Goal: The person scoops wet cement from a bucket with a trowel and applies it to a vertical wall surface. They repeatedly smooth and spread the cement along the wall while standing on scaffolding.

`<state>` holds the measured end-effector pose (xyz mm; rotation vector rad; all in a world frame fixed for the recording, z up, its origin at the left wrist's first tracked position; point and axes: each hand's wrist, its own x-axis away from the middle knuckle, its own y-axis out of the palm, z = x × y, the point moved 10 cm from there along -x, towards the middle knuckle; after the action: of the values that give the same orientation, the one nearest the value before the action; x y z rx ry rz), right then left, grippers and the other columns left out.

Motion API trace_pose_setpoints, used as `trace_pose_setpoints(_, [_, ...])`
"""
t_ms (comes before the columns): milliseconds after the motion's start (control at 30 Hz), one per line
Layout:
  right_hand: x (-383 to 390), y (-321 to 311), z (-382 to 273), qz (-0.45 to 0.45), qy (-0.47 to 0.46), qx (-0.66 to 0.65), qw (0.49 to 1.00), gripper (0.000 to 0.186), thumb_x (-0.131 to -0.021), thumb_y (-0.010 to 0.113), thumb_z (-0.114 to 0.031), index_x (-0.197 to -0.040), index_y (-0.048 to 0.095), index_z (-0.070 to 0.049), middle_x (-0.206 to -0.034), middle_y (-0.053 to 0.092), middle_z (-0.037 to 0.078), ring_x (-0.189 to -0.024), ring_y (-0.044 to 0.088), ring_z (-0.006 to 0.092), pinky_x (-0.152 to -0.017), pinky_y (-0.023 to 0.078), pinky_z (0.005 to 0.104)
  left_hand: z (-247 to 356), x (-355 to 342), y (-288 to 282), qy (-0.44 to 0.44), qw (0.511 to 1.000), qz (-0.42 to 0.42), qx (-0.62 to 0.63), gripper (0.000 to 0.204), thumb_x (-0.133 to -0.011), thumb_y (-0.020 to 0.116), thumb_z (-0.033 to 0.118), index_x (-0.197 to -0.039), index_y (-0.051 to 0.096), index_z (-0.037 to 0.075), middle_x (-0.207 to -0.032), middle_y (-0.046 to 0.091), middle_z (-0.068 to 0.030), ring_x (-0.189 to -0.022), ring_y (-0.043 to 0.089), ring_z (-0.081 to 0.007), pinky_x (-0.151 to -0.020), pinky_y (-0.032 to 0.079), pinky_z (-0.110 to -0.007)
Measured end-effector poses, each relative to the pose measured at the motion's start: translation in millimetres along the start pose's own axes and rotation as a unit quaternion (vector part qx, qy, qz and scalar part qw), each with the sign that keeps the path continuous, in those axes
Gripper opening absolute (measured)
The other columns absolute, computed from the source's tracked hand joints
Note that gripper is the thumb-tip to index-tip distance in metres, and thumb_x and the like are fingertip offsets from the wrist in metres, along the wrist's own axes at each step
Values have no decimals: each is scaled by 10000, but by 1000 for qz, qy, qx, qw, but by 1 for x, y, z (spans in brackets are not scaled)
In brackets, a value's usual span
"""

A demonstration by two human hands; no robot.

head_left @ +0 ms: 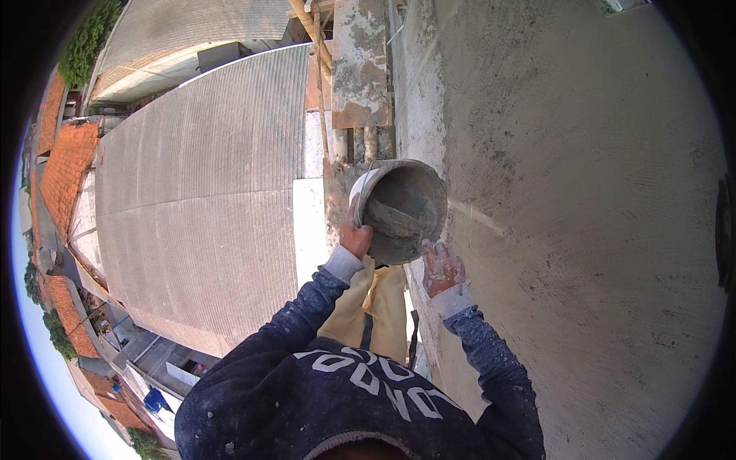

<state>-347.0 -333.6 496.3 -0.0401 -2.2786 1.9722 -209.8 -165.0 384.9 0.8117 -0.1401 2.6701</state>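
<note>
- Far left, orange tiled roofs (pixel 70 157) lie well beyond the person.
- Right of these spreads a broad grey corrugated roof (pixel 207 192), well apart from the hands.
- The left hand (pixel 356 236), at the end of a dusty dark sleeve, is clamped on the near left edge of the bucket, thumb over the rim.
- On the far side of the bucket, a mortar-stained plank (pixel 360 65) runs away from the person.
- The bucket (pixel 408 182) is between the plank and the person, just ahead of both hands. Its mouth opens upward, with some white outer side showing at left; its long axis runs down from that mouth. Grey residue coats the inside, and what the paler patch within is, I cannot tell.
- The right hand (pixel 443 268), speckled grey, is apart from the left, its fingertips at the near right rim. Whether they pinch that edge or only rest by it, I cannot tell. The left hand has the firmer hold.
- Right of everything stands a grey plastered wall (pixel 583 230), just beside the bucket and right hand.
</note>
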Motion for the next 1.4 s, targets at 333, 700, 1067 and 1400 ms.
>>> trace_pose_setpoints(333, [-13,-67,89,-88,152,56,983,480,-919,483,-372,-1295,477,-73,-1297,506,135,-1149,507,291,-961,402,411,93,10,-8,80,996,45,-3,799,-685,469,5,-1452,263,91,-1252,524,-252,-1149,527,-338,-964,410,-332])
trace_pose_setpoints(700, [-53,10,9,-310,267,-247,878,633,-863,497,-519,-1245,467,-15,-1200,547,251,-1141,522,386,-976,399,470,171,3,-1,117,991,51,-45,785,-660,443,-44,-1425,281,15,-1276,506,-191,-1184,501,-266,-1003,390,-316])
trace_pose_setpoints(1067, [-117,-37,50,-275,219,-251,902,593,-815,575,-451,-1258,445,-78,-1097,575,238,-1040,569,397,-917,433,485,170,-70,-4,76,994,41,68,788,-675,461,-29,-1436,264,26,-1289,486,-227,-1191,476,-281,-986,382,-304])
trace_pose_setpoints(1400, [-183,-29,84,-265,245,-190,913,539,-769,626,-398,-1181,462,-92,-949,637,216,-914,608,402,-812,463,489,191,-132,-12,48,991,89,90,743,-684,465,-35,-1410,313,-7,-1113,579,-135,-882,574,-188,-750,476,-279])
